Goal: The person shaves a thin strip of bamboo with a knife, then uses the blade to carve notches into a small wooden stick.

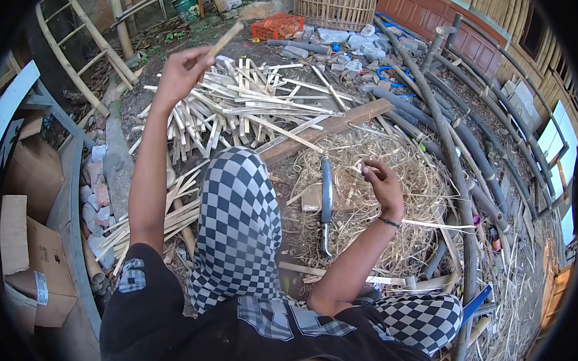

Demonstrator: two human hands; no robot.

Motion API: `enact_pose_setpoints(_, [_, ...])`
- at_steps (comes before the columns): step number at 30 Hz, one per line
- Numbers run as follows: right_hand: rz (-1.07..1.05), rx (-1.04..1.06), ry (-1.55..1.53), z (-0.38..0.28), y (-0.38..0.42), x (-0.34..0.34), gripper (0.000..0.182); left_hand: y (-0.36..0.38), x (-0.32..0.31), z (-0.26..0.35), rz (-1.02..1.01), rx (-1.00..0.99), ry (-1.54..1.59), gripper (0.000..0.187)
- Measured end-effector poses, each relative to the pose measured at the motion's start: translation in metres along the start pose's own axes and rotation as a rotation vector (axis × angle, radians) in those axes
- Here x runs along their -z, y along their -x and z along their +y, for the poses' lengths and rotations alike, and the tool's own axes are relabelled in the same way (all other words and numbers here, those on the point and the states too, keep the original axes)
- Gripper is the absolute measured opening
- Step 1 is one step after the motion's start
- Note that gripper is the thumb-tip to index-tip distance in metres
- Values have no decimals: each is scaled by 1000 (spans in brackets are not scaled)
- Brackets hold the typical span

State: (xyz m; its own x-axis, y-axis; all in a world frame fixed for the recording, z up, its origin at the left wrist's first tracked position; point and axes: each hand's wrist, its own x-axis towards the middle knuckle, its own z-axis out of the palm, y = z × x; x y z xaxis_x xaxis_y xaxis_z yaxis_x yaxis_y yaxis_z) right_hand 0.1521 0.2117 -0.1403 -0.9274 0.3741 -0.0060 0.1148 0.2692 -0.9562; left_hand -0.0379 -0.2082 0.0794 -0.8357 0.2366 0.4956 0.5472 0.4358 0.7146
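Observation:
My left hand (182,78) is raised over the far pile and closed on a short bamboo strip (227,38), which points up and to the right. Below it lies a heap of pale split bamboo strips (247,104). My right hand (385,190), with a dark band at the wrist, hovers above a tangle of curly shavings (399,159). Its fingers are curled together; whatever they pinch is too small to make out. Left of that hand a large knife (327,192) lies flat on the shavings, blade away from me, beside a small wooden block (312,198).
A wooden plank (343,128) crosses behind the shavings. Long dark poles (452,136) run along the right. Cardboard boxes (43,260) sit at the left under a frame, with a bamboo ladder (83,29) behind. An orange crate (277,26) and a woven basket (335,5) stand at the back.

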Motion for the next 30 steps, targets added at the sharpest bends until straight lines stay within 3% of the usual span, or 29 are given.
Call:
enact_pose_setpoints(1, [-18, 30, -4, 13, -6, -1, 38, 10, 8, -35, -69, -25, -247, 32])
enact_pose_setpoints(3, [-36, -16, -13, 15, -7, -7, 38, 41, 32, -100, -369, 374, -276, 26])
enact_pose_setpoints(4, [-49, -54, -20, 15, -6, -8, 38, 51, 43, -133, -620, 588, -623, 32])
enact_pose_setpoints(5, [-41, -62, -11, 11, -2, -9, 38, 69, 39, -120, -902, 607, -994, 45])
enact_pose_setpoints(7, [-37, -82, -26, 20, -7, -11, 37, 96, 23, -146, -963, 571, -1254, 55])
enact_pose_setpoints(8, [-30, -86, -40, 24, -10, -12, 37, 99, 16, -169, -969, 583, -1160, 64])
enact_pose_setpoints(12, [-74, -136, 22, 51, -21, -28, 38, 76, -53, -225, -1017, 429, -850, 62])
enact_pose_setpoints(14, [-108, -150, -7, 62, -27, -41, 40, 56, -103, -259, -827, 156, -843, 55])
enact_pose_setpoints(19, [-204, -203, 4, 61, -31, -58, 37, 19, -231, -232, -599, -17, -769, 46])
enact_pose_setpoints(21, [-229, -219, 3, 63, -36, -66, 34, 12, -274, -267, -544, -360, -689, 39])
enact_pose_setpoints(22, [-222, -222, 4, 58, -34, -65, 34, 12, -287, -269, -547, -366, -684, 39])
enact_pose_setpoints(24, [-213, -265, -25, 52, -28, -60, 34, 16, -307, -274, -764, -304, -698, 40])
enact_pose_setpoints(25, [-208, -269, -31, 54, -28, -58, 34, 19, -316, -277, -769, -316, -806, 34])
enact_pose_setpoints(30, [-186, -269, -138, 80, -32, -53, 40, 22, -307, -292, -746, -348, -725, 16])
